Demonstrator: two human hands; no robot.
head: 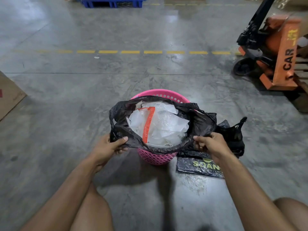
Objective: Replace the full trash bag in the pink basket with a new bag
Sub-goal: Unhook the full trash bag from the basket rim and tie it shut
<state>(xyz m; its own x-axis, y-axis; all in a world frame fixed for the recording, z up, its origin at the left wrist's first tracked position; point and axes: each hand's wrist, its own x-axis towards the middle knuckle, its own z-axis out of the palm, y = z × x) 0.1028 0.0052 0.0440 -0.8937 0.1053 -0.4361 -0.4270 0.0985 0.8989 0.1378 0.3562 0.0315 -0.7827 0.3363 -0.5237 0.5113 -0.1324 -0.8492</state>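
A pink perforated basket (157, 158) stands on the concrete floor in front of me. Inside it sits a black trash bag (200, 124), its mouth wide, stuffed with white plastic scraps and an orange strip (148, 124). My left hand (110, 145) pinches the bag's near left rim. My right hand (211, 144) grips the near right rim. Both hold the rim just above the basket's edge. A flat black bag with green lettering (198, 167) lies on the floor to the right of the basket, under more crumpled black plastic (233, 134).
An orange pallet jack (281, 52) stands at the far right. A cardboard box (8, 95) is at the left edge. A blue pallet (113, 2) sits at the far top. A dashed yellow line (130, 52) crosses the floor. My knees frame the bottom.
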